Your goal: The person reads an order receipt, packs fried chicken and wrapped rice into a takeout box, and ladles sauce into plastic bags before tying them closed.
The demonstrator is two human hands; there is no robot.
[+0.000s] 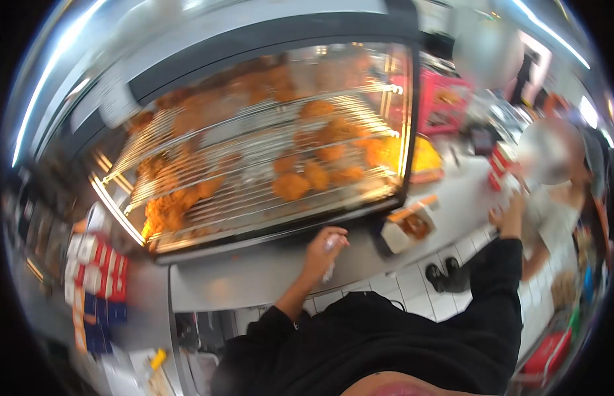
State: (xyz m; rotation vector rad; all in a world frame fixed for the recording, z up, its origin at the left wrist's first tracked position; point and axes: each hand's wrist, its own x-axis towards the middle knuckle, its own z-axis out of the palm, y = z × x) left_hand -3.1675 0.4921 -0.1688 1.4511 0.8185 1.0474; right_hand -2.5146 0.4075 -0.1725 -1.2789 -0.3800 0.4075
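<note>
My left hand (325,249) is closed around a crumpled white thing, perhaps paper or a tissue (330,267), above the metal counter in front of the heated display case (267,234). Fried, breaded pieces (292,187) lie on the wire racks behind its glass. My right hand (507,210) reaches far out to the right, near red and white boxes (499,166) and another person. Blur hides what its fingers do. Between my hands, an open carton (397,236) with brown food inside stands on the counter.
Stacked red, white and blue boxes (99,267) stand at the left. Another person in a light top (559,214) is close on the right. A pink-red box (444,99) and a yellow item (422,158) sit beside the case. The tiled floor (412,280) shows below the counter.
</note>
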